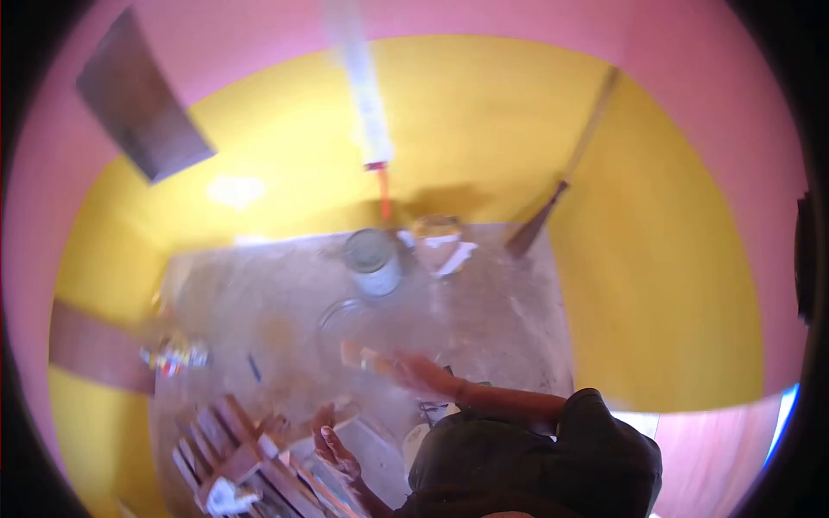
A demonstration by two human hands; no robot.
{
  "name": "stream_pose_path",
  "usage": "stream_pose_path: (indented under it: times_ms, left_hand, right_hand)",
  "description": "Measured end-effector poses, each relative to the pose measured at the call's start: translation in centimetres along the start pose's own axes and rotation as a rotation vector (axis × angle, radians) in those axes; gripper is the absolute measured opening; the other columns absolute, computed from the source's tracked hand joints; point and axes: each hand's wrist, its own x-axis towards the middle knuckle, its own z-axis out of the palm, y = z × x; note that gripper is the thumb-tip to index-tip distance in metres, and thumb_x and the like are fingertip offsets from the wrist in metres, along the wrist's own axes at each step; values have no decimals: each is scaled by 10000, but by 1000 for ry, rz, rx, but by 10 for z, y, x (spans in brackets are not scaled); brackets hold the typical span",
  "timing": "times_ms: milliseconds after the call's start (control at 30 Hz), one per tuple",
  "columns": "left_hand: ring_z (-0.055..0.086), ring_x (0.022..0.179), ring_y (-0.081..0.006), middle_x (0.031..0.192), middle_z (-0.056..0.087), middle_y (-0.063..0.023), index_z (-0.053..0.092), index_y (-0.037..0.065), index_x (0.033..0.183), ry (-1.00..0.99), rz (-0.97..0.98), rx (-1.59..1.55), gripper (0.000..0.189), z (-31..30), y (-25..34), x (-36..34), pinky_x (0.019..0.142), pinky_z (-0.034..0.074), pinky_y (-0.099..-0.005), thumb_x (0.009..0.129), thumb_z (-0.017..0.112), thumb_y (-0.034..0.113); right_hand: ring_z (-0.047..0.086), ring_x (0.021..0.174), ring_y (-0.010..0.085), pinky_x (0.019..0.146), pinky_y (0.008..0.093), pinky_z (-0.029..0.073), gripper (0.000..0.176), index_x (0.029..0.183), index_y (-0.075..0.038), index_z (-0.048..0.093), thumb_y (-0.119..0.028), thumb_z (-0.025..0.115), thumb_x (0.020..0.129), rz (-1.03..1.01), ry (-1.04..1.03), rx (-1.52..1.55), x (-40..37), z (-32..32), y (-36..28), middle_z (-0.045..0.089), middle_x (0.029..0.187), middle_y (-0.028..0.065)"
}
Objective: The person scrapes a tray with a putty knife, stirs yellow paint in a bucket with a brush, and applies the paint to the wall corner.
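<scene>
My right hand [423, 376] reaches forward over the floor, blurred by motion. A small tan object with a pale band [366, 357] sticks out from its fingers; its kind is too smeared to make out. Lower down, my left hand [335, 451] is raised with the fingers apart and nothing in it. Beside the left hand stands a slatted brown wooden piece [246, 457] with a crumpled white cloth or paper [229, 498] on it. Ahead of my right hand, a faint round clear rim [338, 316] lies on the floor.
A lidded grey-white bucket [376, 269] stands near the yellow wall [484, 112], next to a round container with white paper [440, 246]. A broom [540, 220] leans in the corner. Colourful packets [177, 356] and a dark thin object [254, 368] lie on the left floor.
</scene>
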Motion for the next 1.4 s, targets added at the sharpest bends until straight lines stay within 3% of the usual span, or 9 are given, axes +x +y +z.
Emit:
stream_pose_path:
  times_ms: [233,400,500,667,867,967,1033,1200,1400]
  left_hand:
    - [387,1299,-388,1402,403,-235,362,-32,1383,-491,150,62,616,65,-61,59,1086,274,-461,995,323,444]
    - [421,1283,-362,1402,418,-200,370,0,1386,-683,-683,-543,721,85,-127,79,1105,250,-454,966,262,575]
    - [378,1321,-322,1379,444,-200,368,10,1389,-1094,-462,-840,738,113,-37,55,1114,236,-448,959,238,595]
    - [455,1257,-338,1293,521,-207,404,3,1349,-998,-215,-772,682,142,5,69,1089,291,-449,964,305,557]
    - [548,1139,-310,1177,582,-208,460,-41,1283,-977,-96,-293,495,216,11,53,1039,376,-403,948,401,318]
    - [434,1272,-347,1310,514,-195,467,-38,1299,-1174,84,-146,499,278,55,-18,1086,304,-399,949,403,312]
    - [395,1291,-373,1340,479,-202,488,-28,1292,-1348,520,-74,493,316,85,-83,1095,273,-433,948,384,308]
    - [382,1286,-406,1345,458,-224,468,-6,1314,-1474,1247,-49,542,390,75,-178,1093,249,-486,965,303,374]
    - [379,1302,-385,1369,437,-231,427,-27,1340,-1644,720,-155,625,454,83,-198,1098,247,-471,984,260,460]
  right_hand:
    - [610,886,419,760,461,464,338,1100,-9,546,-285,565,905,208,30,4,-71,11,-80,630,919,238]
    - [625,792,265,702,389,473,325,1116,-39,558,-291,570,913,190,-96,177,-108,-38,-83,630,859,135]
    - [592,717,192,653,349,474,332,1107,-42,569,-309,575,911,255,73,169,-128,-30,-21,603,788,88]
    - [622,787,202,701,348,487,336,1145,-65,584,-295,556,902,761,444,-142,-226,-35,108,631,907,125]
    - [595,682,153,601,316,457,375,1085,-54,613,-354,637,862,1001,846,185,-305,-91,91,623,820,59]
    - [585,707,137,615,308,472,411,1093,-43,595,-387,636,871,322,1114,663,-307,-88,112,597,844,-7]
    - [567,720,120,624,281,478,388,1133,-38,561,-358,589,914,384,1258,1016,-280,-104,110,564,886,-55]
    - [617,816,171,691,283,516,294,1079,-33,559,-268,597,907,-222,1373,1249,-291,-157,40,607,961,85]
    - [578,820,156,735,235,485,248,1159,-41,519,-179,529,953,185,1553,940,-346,-196,89,575,1037,99]
